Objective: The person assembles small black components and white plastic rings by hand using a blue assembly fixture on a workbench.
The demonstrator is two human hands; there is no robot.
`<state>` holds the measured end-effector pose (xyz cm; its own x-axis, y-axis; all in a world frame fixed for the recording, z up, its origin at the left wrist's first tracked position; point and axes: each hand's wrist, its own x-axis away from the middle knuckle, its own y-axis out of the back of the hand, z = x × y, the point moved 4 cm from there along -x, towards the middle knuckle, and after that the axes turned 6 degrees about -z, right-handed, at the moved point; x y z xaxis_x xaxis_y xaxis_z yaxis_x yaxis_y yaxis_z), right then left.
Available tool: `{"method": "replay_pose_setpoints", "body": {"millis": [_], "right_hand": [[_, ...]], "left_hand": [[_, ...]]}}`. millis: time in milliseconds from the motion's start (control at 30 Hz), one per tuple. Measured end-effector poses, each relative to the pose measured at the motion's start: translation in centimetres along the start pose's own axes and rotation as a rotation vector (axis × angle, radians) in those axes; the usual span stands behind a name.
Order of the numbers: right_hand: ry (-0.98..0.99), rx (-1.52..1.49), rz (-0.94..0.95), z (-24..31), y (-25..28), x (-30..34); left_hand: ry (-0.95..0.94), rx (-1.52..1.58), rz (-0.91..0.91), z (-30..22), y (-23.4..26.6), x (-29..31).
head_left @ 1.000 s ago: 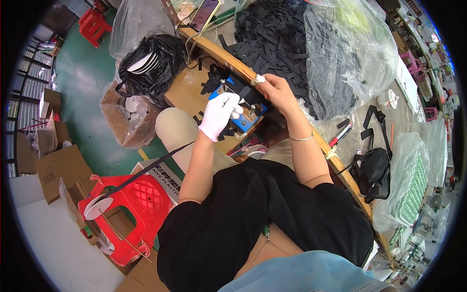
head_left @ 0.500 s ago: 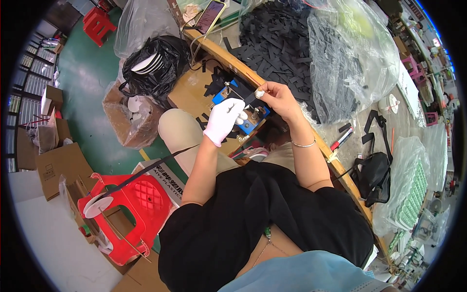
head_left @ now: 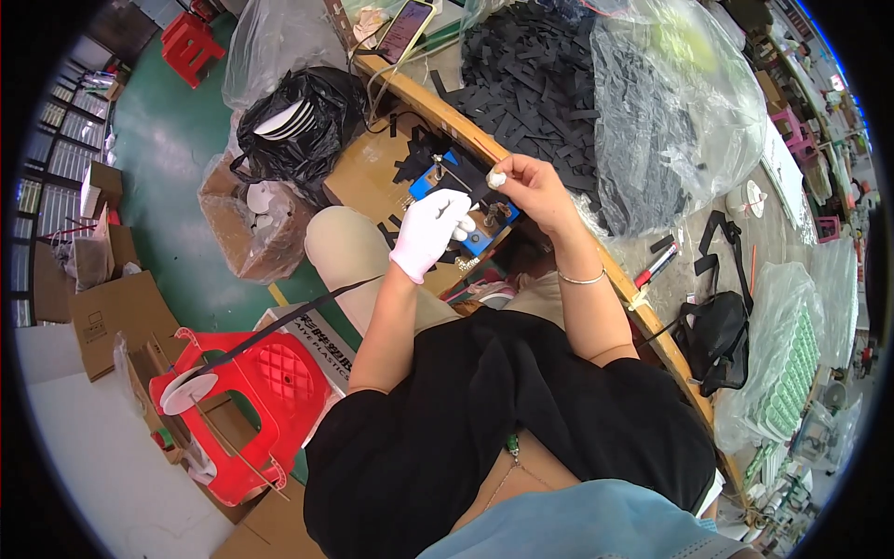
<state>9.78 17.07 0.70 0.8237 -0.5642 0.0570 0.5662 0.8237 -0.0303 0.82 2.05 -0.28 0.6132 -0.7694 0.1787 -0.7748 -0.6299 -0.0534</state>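
The left grip [head_left: 433, 228], in a white glove with a pink cuff, had its fingers curled inward over the near left part of a blue machine [head_left: 478, 244]. Whether it had hold of anything could not be told, since the back of the glove hid the fingertips. Beyond and to the right, the right grip [head_left: 535, 194] was bare apart from a white wrap [head_left: 496, 178] at a fingertip; its thumb and forefinger were drawn close together, and what lay between them was too small to tell.

The blue machine sat below and between the two grips, partly covered by the left one, with metal posts on top. A dark piece [head_left: 473, 174] lay at its far side, just left of the right grip's fingertips. Black scraps [head_left: 413, 166] lay beyond the left grip, on a cardboard sheet [head_left: 357, 177].

Past the right grip ran the wooden edge of the tabletop [head_left: 438, 109], bearing a heap of black strips [head_left: 531, 88] and, farther left, a phone [head_left: 406, 31]. To the right of the right grip lay a marker [head_left: 656, 265] and a black bag [head_left: 715, 331]. Well left of the left grip stood a plastic-lined box [head_left: 244, 233]; a red stool [head_left: 284, 373] stood nearer the body.
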Motion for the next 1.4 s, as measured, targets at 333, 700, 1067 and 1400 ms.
{"method": "replay_pose_setpoints", "body": {"millis": [333,700,1067,1400], "right_hand": [[-0.103,-0.003,0.065,0.8,-0.6,1.0],[-0.057,-0.041,0.000,0.1,0.0,0.9],[-0.090,-0.018,-0.084,0.7,0.9,1.6],[-0.028,0.021,-0.023,-0.6,0.6,0.8]], "left_hand": [[0.006,0.026,0.000,-0.6,-0.4,0.2],[0.010,-0.031,0.008,-0.3,-0.2,0.6],[-0.023,-0.006,-0.016,-0.2,0.1,0.2],[0.009,0.001,0.003,0.5,0.0,-0.3]]}}
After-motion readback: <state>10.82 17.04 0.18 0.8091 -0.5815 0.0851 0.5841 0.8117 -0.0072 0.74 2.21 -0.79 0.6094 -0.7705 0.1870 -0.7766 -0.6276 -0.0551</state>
